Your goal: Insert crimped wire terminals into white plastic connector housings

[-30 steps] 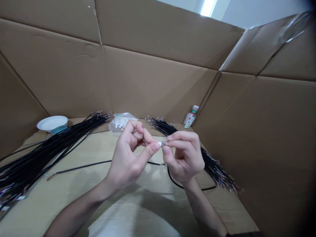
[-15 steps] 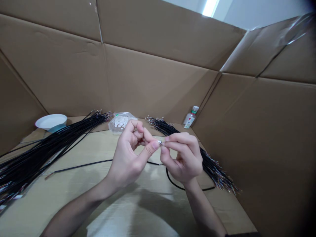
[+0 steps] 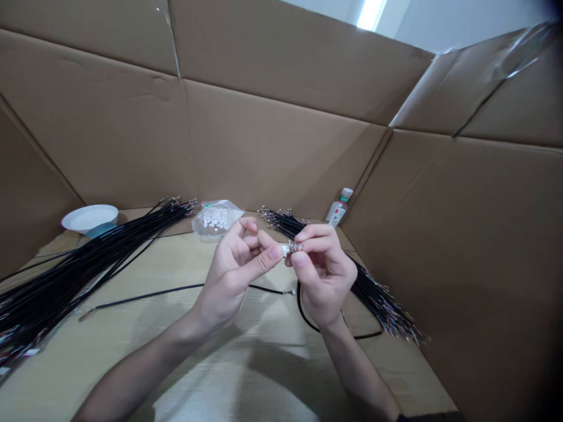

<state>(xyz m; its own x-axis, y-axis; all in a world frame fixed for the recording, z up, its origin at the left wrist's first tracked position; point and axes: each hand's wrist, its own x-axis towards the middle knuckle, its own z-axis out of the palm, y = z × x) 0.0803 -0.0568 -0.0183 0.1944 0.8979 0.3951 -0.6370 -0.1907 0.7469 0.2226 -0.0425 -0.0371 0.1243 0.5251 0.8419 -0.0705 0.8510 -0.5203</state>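
Between thumb and fingers, my left hand pinches a small white connector housing. My right hand, also closed, grips the thin wire ends of a black cable right beside the housing. The wires touch or enter the housing; I cannot tell which. That cable loops down below my right hand onto the table. Behind and below my left hand lies another single black cable, with bare wires at its left end and a small white connector at its right end.
A thick bundle of black cables covers the left side. Another bundle runs along the right. At the back are a clear bag of white connectors, a white bowl and a bottle. Cardboard walls surround the table.
My right hand has shifted slightly up and left and turned, so more of the wire ends shows. The white housing shows more clearly. The lying cable's white connector has come into sight.
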